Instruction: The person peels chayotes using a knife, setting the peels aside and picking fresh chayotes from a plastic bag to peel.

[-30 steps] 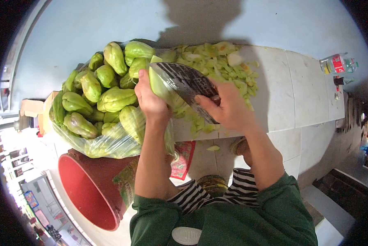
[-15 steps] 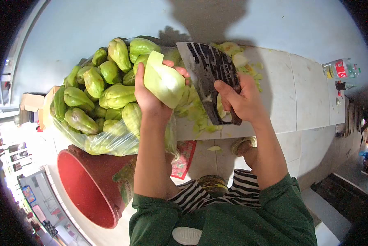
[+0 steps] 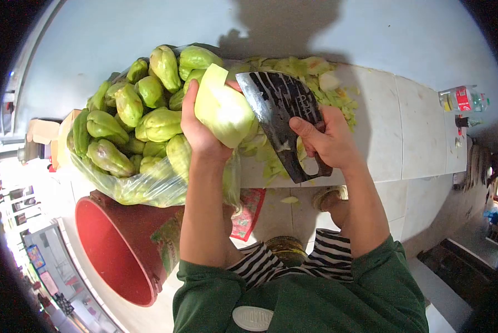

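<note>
The left hand (image 3: 202, 133) cups a pale-green, pear-shaped vegetable (image 3: 224, 116); the right hand (image 3: 332, 139) grips a broad, black metal blade (image 3: 280, 108). Peeling, apparently; another stroke calls for shallow angling.

Lettering on the knife (image 3: 278, 108) and red bottle label (image 3: 462, 99) is illegible.

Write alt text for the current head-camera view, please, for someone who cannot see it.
A person's left hand holds a pale, peeled chayote; the right hand grips a broad, dark-bladed knife. A clear bag of green chayotes stands left of scattered peelings on a tiled ledge.
</note>
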Tool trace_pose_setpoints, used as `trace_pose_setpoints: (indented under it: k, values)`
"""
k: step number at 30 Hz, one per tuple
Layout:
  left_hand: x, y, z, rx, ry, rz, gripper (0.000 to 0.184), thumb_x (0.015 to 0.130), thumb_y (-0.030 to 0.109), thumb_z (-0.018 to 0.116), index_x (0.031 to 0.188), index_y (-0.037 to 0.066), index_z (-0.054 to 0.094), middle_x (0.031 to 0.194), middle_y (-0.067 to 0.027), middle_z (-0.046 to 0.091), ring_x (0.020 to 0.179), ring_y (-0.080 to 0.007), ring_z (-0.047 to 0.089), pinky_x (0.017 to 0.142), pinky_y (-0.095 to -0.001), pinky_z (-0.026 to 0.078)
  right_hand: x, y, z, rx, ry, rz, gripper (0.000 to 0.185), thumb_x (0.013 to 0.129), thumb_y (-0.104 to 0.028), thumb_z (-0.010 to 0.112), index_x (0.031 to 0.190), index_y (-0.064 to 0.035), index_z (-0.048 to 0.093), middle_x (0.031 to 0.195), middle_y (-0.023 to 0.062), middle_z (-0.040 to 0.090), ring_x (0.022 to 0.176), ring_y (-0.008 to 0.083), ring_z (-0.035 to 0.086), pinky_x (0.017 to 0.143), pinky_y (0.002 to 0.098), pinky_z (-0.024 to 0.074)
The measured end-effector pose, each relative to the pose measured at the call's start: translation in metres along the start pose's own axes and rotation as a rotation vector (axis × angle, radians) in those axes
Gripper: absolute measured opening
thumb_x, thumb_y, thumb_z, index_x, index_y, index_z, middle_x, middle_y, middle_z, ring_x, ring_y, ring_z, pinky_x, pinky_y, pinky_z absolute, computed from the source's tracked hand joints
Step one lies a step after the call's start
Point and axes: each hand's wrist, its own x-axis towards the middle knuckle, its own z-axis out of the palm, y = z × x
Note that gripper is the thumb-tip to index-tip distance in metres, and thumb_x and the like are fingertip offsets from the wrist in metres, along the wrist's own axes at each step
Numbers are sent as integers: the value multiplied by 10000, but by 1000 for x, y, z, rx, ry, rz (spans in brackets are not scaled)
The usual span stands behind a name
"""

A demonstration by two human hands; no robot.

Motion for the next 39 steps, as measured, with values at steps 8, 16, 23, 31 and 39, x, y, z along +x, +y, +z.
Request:
trace_pose_setpoints:
  k: [8, 16, 23, 31, 39]
  values:
    - [2, -8, -16, -81, -159, 17, 470, 973, 402, 313, 1085, 33, 580, 925, -97, 644, 799, -224, 633, 713, -354, 525, 1, 1, 1, -11, -23, -60, 421, 873, -432, 657, 738, -45, 561, 530, -30, 491, 438, 62, 464, 414, 248, 370]
    - [-6, -21, 4, -58, 51, 25, 440, 964, 370, 329, 1102, 33, 576, 914, -87, 646, 795, -222, 636, 714, -350, 524, 3, -3, 9, 75, 26, -73, 396, 878, -405, 660, 731, -54, 550, 510, -31, 481, 440, 62, 463, 419, 251, 368]
    - [-5, -25, -3, -91, -33, 10, 440, 959, 397, 377, 1082, 29, 587, 883, -84, 645, 773, -218, 629, 709, -350, 514, 2, 1, 13, 112, 62, -82, 388, 882, -384, 663, 709, -62, 534, 511, -28, 495, 441, 70, 473, 424, 256, 379]
    - [-10, -21, 17, 2, 63, -97, 447, 957, 413, 377, 1043, 33, 596, 869, -78, 636, 752, -208, 609, 704, -337, 495, 3, -2, 10, 142, 59, -81, 405, 871, -407, 671, 700, -65, 536, 506, -26, 500, 433, 80, 490, 419, 257, 391]
    - [-7, -24, 5, -18, 12, -118, 410, 948, 386, 412, 1074, 42, 594, 897, -86, 652, 784, -238, 637, 727, -363, 519, 1, 1, 9, 105, 32, -53, 402, 875, -407, 664, 692, -70, 544, 499, -31, 493, 426, 72, 479, 416, 253, 385]
